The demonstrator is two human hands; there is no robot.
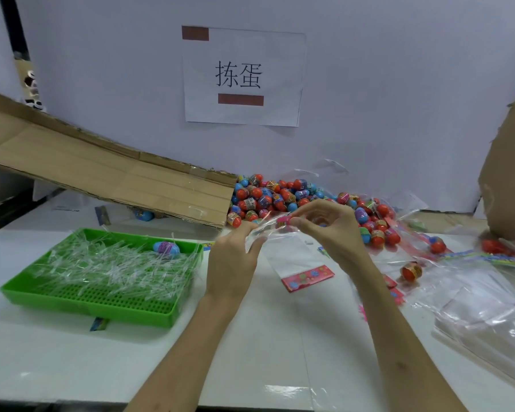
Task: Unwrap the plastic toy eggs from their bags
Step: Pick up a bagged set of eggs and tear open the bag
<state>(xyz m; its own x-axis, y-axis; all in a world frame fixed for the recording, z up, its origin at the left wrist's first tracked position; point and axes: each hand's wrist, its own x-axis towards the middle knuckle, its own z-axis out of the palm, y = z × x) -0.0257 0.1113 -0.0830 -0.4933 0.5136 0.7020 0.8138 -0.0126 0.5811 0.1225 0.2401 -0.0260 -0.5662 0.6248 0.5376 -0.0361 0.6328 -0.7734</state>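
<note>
Clear bag [292, 254] held between hands: left hand [232, 257] pinches edge, right hand [330, 227] pinches upper end.

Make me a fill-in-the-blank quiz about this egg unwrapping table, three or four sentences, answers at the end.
The left hand and the right hand pinch a clear plastic ____ between them.
The tray holding shredded plastic strips is coloured ____.
Exactly ____ egg lies in that tray.
The pile of eggs sits by the end of a ____ flap.
Missing words: bag, green, one, cardboard.
</note>
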